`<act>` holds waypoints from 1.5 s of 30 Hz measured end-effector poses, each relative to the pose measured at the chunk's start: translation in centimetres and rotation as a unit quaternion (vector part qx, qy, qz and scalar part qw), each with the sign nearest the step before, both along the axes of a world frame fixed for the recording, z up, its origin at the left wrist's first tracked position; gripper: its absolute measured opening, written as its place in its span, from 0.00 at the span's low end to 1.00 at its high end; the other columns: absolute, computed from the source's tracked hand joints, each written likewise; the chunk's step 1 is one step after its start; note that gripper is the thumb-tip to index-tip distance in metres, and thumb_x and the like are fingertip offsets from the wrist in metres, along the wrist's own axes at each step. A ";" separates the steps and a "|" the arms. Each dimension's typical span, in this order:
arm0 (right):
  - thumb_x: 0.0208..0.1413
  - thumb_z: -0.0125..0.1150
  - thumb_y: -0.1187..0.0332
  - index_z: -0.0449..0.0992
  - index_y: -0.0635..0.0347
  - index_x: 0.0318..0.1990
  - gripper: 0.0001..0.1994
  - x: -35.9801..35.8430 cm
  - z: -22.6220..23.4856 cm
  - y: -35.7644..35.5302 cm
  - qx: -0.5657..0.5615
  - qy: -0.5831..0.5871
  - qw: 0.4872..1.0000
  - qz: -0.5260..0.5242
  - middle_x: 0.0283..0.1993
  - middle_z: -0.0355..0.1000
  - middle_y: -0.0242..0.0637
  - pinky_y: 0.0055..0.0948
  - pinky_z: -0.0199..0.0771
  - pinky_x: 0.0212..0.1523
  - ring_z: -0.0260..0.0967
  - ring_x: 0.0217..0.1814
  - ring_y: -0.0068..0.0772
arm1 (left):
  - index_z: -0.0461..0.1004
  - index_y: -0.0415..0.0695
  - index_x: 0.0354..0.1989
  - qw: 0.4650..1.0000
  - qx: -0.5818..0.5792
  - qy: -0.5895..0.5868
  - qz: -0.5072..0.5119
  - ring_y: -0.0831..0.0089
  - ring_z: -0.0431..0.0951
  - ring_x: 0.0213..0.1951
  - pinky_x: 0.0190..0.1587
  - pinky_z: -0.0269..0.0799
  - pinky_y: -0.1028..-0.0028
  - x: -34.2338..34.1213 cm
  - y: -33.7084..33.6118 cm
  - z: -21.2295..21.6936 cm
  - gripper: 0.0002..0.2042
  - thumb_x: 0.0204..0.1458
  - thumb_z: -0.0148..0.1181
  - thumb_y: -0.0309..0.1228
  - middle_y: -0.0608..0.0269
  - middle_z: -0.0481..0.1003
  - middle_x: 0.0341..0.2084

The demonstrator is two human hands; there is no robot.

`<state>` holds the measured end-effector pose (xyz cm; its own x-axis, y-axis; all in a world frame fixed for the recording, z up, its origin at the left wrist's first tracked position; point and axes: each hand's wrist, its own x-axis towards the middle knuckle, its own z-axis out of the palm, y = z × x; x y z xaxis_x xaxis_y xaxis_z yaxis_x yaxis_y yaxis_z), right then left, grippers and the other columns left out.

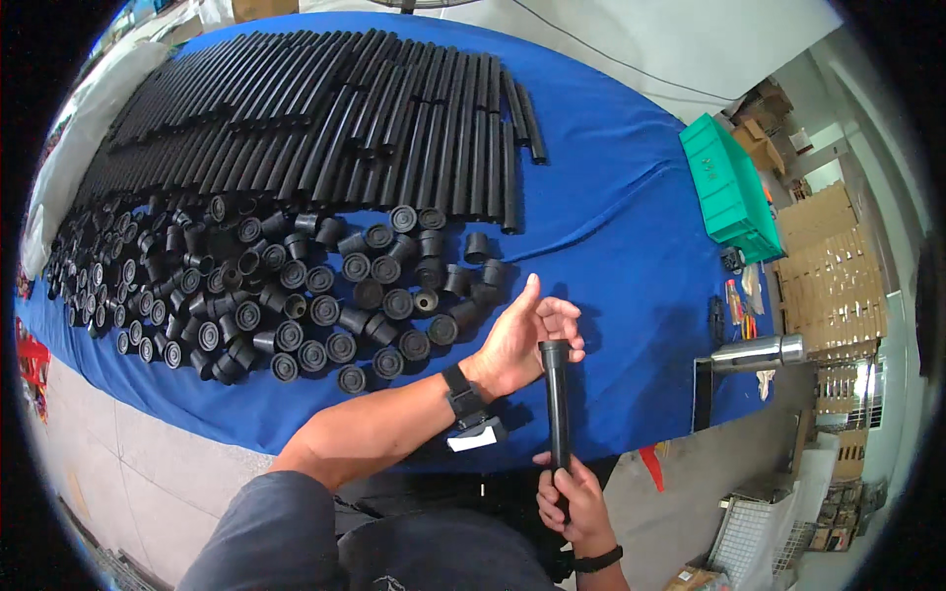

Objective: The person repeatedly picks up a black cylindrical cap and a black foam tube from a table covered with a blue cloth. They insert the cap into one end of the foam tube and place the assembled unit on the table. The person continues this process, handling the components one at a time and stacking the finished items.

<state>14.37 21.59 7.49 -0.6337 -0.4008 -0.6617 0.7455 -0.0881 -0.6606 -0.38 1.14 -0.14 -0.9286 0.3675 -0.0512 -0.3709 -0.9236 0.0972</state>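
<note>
My right hand [576,502] is closed round the lower part of a black tube [558,414], which stands nearly upright at the table's front edge. A black cap [554,348] sits over the tube's upper end. Beside that cap is my left hand [522,340], thumb stretched out and fingers loosely bent, with nothing in its grasp. Whether its palm touches the cap I cannot tell. Many loose black caps [323,309] lie heaped to the left of my left hand. Behind them, rows of black tubes [434,148] lie side by side.
A blue cloth [631,286] covers the table. At its right edge are a green crate [724,187], a metal cylinder on a bracket [759,353] and several small tools. Stacked cardboard [833,276] and a wire basket [754,542] stand beyond, on the right. White wrapping [89,138] borders the left.
</note>
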 end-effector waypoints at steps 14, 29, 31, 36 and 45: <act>0.67 0.61 0.61 0.71 0.55 0.48 0.10 -0.9 -0.7 -1.8 0.149 0.081 0.985 0.043 0.21 0.60 0.22 0.19 0.55 0.15 0.55 0.15 0.13 | 0.74 0.42 0.29 0.950 -0.274 -0.091 0.119 0.77 0.70 0.17 0.20 0.68 0.74 1.7 1.7 2.9 0.17 0.63 0.62 0.44 0.68 0.70 0.19; 0.68 0.59 0.59 0.69 0.54 0.52 0.13 -1.7 -2.1 -6.1 0.012 0.009 0.992 0.127 0.24 0.60 0.25 0.19 0.55 0.13 0.56 0.15 0.16 | 0.74 0.45 0.31 0.988 -0.140 -0.019 0.055 0.75 0.73 0.23 0.27 0.73 0.72 1.3 0.5 0.8 0.14 0.63 0.63 0.42 0.68 0.73 0.22; 0.73 0.48 0.59 0.70 0.56 0.52 0.12 -2.2 -1.5 -4.5 -0.034 -0.084 0.990 0.106 0.23 0.58 0.24 0.18 0.55 0.13 0.52 0.13 0.16 | 0.74 0.45 0.30 0.986 -0.152 -0.030 0.066 0.77 0.72 0.22 0.26 0.71 0.73 1.3 0.4 0.7 0.15 0.62 0.63 0.42 0.70 0.72 0.21; 0.75 0.42 0.54 0.70 0.58 0.55 0.18 -1.6 -3.5 -0.8 -0.241 -0.222 0.945 0.014 0.22 0.58 0.27 0.18 0.57 0.11 0.53 0.13 0.18 | 0.74 0.45 0.28 0.969 -0.221 -0.048 0.096 0.80 0.72 0.21 0.23 0.69 0.76 1.3 1.3 1.2 0.14 0.61 0.65 0.41 0.70 0.72 0.20; 0.72 0.49 0.65 0.70 0.59 0.58 0.13 -0.8 -1.3 -0.9 0.017 0.007 0.999 0.048 0.25 0.60 0.29 0.19 0.61 0.13 0.55 0.13 0.19 | 0.76 0.47 0.31 0.907 -0.378 0.184 0.027 0.88 0.62 0.20 0.21 0.54 0.80 1.3 0.5 2.3 0.11 0.60 0.67 0.39 0.79 0.68 0.20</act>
<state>13.53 20.64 6.17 -0.6027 -0.4379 -0.6671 0.7399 0.0062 -0.6727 0.88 1.59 2.12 -0.9493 0.3108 0.0475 -0.1417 -0.5577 0.8179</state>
